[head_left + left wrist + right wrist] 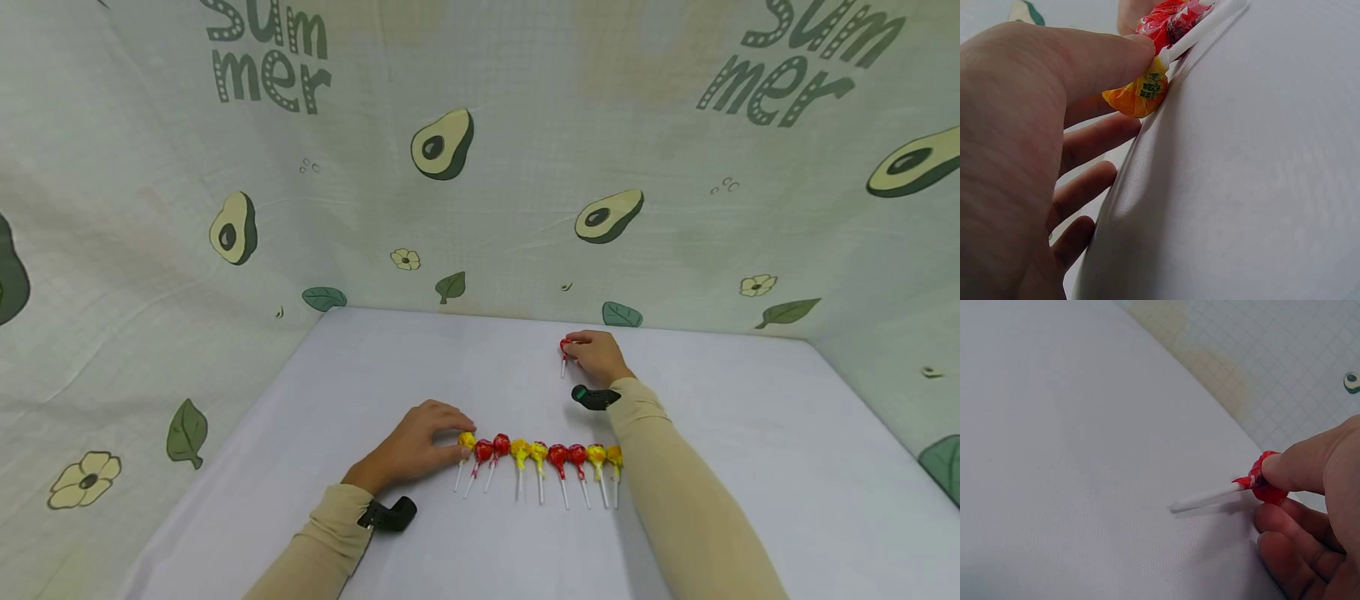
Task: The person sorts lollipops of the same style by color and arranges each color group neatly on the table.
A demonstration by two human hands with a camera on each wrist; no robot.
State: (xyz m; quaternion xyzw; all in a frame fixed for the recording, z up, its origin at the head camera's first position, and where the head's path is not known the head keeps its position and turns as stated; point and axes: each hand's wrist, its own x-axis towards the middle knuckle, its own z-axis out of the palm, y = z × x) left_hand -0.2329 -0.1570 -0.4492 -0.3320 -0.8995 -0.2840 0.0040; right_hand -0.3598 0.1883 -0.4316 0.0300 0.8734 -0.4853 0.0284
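Pinching a red lollipop (564, 346) far back on the table (750, 467), the right hand (596, 354) grips it; the left hand (416, 446) fingers the yellow lollipop (467, 440) ending the row (540, 456).

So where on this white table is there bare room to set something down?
Bare patches: the white tabletop right of the right arm, and the far left corner by the avocado-print cloth. Crowded: the row of red and yellow lollipops between the left hand and right sleeve.
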